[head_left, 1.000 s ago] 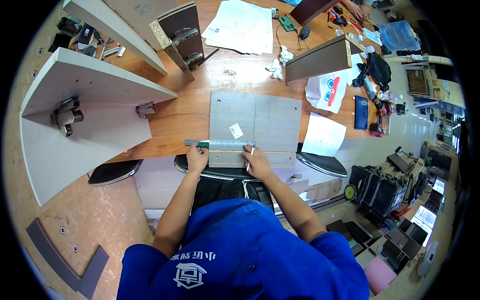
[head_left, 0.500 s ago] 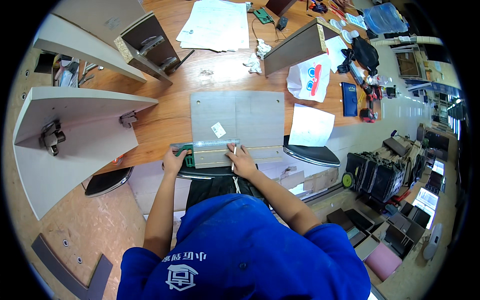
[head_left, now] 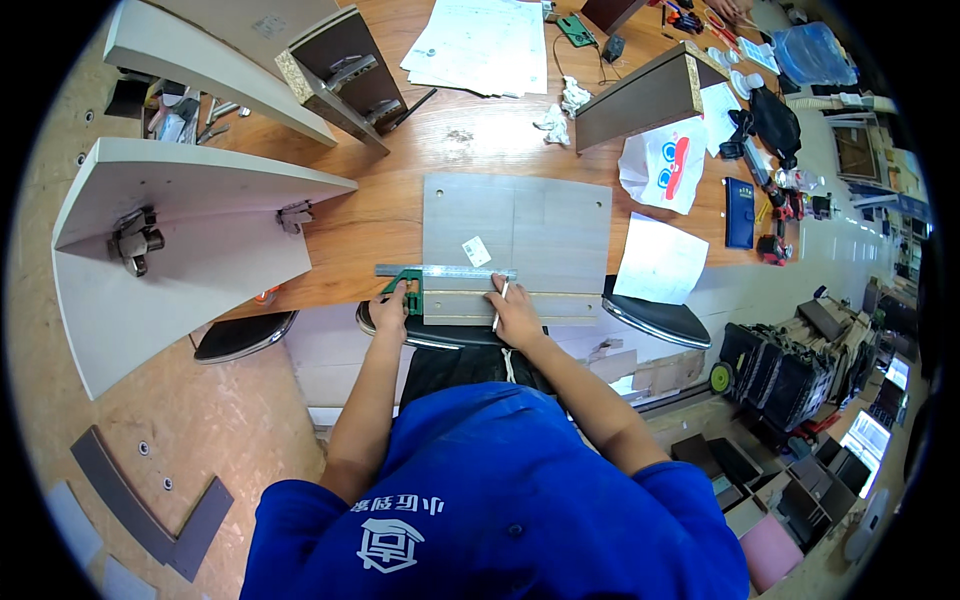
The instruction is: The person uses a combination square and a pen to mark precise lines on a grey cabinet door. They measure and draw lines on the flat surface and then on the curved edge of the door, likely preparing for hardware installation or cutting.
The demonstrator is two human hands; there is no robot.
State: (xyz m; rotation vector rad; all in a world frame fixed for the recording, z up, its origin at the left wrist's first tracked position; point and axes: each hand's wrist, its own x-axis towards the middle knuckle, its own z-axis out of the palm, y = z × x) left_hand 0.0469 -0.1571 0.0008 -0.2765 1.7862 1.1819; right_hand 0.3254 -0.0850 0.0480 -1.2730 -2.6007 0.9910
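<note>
A grey board (head_left: 560,230) with a small white sticker and a groove along its near side lies at the table's front edge. Across it, between sticker and groove, rests the steel blade of a combination square (head_left: 450,272). The square's green head sits at the board's left edge, gripped by my left hand (head_left: 389,310). My right hand (head_left: 516,316) is closed around a thin white pencil-like marker (head_left: 502,303), its fingertips at the blade's right end. Whether the marker's tip touches the board cannot be made out.
White panels with metal hinges (head_left: 180,290) stand at the left. Behind the board are paper sheets (head_left: 480,50), crumpled tissue (head_left: 555,122) and an upright brown panel (head_left: 640,105). A plastic bag (head_left: 662,165), blue notebook (head_left: 740,213) and power tools (head_left: 775,245) lie to the right.
The whole view has shifted, so everything appears further right. On the board, the square has slid slightly away from me, from beside the groove toward the sticker. Both hands keep their holds.
</note>
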